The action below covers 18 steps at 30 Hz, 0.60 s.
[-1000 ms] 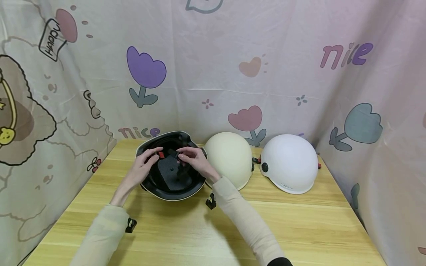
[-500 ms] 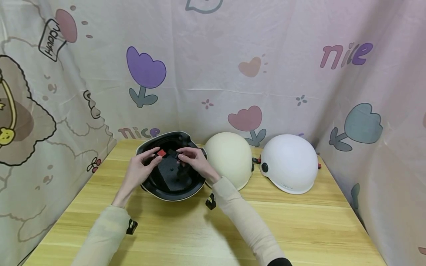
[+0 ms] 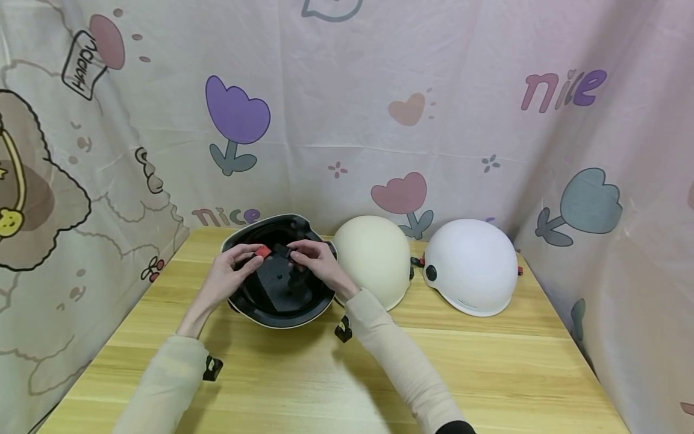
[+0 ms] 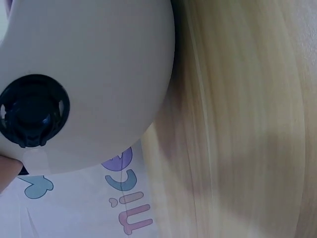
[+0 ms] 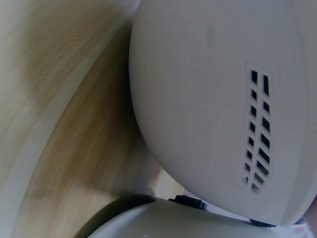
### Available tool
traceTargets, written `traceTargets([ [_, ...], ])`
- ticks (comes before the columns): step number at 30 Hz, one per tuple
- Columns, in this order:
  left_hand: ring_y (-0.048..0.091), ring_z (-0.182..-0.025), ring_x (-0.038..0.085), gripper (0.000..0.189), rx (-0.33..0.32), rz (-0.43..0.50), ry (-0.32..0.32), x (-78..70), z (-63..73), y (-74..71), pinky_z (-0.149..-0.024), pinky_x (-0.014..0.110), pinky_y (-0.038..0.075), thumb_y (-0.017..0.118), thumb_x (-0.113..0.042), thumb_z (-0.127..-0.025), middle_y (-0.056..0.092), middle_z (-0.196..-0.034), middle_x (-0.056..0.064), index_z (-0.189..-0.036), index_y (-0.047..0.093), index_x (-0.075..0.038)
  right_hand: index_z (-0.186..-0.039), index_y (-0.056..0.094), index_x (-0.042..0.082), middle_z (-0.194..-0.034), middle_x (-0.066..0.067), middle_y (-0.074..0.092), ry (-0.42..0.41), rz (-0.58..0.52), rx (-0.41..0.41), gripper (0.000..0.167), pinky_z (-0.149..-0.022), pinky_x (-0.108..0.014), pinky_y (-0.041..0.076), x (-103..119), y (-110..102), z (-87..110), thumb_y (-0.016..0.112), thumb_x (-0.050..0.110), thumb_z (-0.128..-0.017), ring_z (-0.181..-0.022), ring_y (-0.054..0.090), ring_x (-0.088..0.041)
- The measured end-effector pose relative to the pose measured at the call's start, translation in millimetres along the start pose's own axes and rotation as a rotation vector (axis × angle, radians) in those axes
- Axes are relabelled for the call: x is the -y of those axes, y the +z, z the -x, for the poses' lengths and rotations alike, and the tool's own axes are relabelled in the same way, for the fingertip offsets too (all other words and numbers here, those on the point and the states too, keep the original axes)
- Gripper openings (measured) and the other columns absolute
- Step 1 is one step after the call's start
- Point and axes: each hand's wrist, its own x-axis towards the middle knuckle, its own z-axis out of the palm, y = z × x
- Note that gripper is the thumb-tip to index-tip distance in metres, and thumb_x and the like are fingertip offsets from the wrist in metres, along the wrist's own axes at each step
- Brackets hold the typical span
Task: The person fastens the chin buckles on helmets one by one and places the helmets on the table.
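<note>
The left hand is pinching a red clip and the right hand a black clip, apparently unjoined so far, with the upturned helmet resting beneath both.

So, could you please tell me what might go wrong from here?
The left hand pinches a small red clip and the right hand a black clip; either might slip. The upturned helmet rests on its rounded shell, so a tug could rock it. The cream helmet stands close beside it and might get nudged.
</note>
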Motion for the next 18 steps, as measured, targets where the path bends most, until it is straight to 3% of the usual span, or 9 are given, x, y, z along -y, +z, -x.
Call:
traceTargets([
  [3,0.059,-0.091,-0.007,0.034,0.018,0.020,0.017,-0.3,-0.5,-0.6,-0.073,0.012,0.045,0.062,-0.018,-0.101,0.076,-0.106,-0.012,-0.130,0.061,0.000,-0.125,0.061,-0.010,-0.094,-0.037,0.063,-0.004,0.001,-0.001,0.027,-0.064,-0.020,0.046,0.2,-0.1,0.0,0.054,0.002,-0.102,-0.068,0.053,-0.016],
  [6,0.060,-0.092,-0.007,0.031,0.026,0.044,0.034,-0.3,-0.5,-0.9,-0.074,0.013,0.045,0.062,-0.015,-0.101,0.073,-0.101,-0.022,-0.128,0.062,0.000,-0.125,0.062,-0.008,-0.089,-0.025,0.066,0.001,0.015,-0.001,0.026,-0.062,-0.024,0.043,0.5,-0.3,0.0,0.054,0.004,-0.102,-0.068,0.051,-0.016],
  [9,0.061,-0.096,-0.009,0.028,0.031,0.046,0.040,-0.1,0.0,-1.2,-0.078,0.011,0.045,0.061,-0.015,-0.101,0.075,-0.100,-0.020,-0.126,0.062,0.000,-0.125,0.062,-0.007,-0.085,-0.007,0.063,0.018,0.038,0.013,0.027,-0.062,-0.027,0.041,1.0,-0.7,0.2,0.054,0.006,-0.103,-0.068,0.049,-0.013],
  [12,0.061,-0.097,-0.010,0.028,0.028,0.028,0.038,-0.5,0.7,-0.9,-0.079,0.010,0.044,0.062,-0.016,-0.101,0.078,-0.102,-0.008,-0.124,0.064,-0.001,-0.126,0.063,-0.006,-0.084,0.004,0.057,0.034,0.069,0.031,0.027,-0.062,-0.029,0.041,1.4,-1.1,1.1,0.055,0.007,-0.103,-0.068,0.049,-0.010],
  [15,0.062,-0.097,-0.010,0.027,0.023,0.018,0.038,-0.8,1.2,-0.1,-0.080,0.009,0.045,0.062,-0.016,-0.101,0.079,-0.105,0.005,-0.123,0.065,-0.001,-0.126,0.064,-0.005,-0.085,0.002,0.059,0.036,0.079,0.031,0.028,-0.063,-0.028,0.043,1.5,-1.2,1.7,0.056,0.008,-0.103,-0.069,0.050,-0.010],
  [18,0.062,-0.096,-0.011,0.026,0.020,0.015,0.046,-0.2,1.4,0.3,-0.080,0.008,0.048,0.062,-0.015,-0.101,0.078,-0.105,0.000,-0.122,0.067,-0.002,-0.126,0.063,-0.005,-0.094,-0.010,0.066,0.035,0.061,0.014,0.028,-0.067,-0.025,0.048,1.0,-0.7,1.7,0.057,0.007,-0.102,-0.075,0.054,-0.009],
])
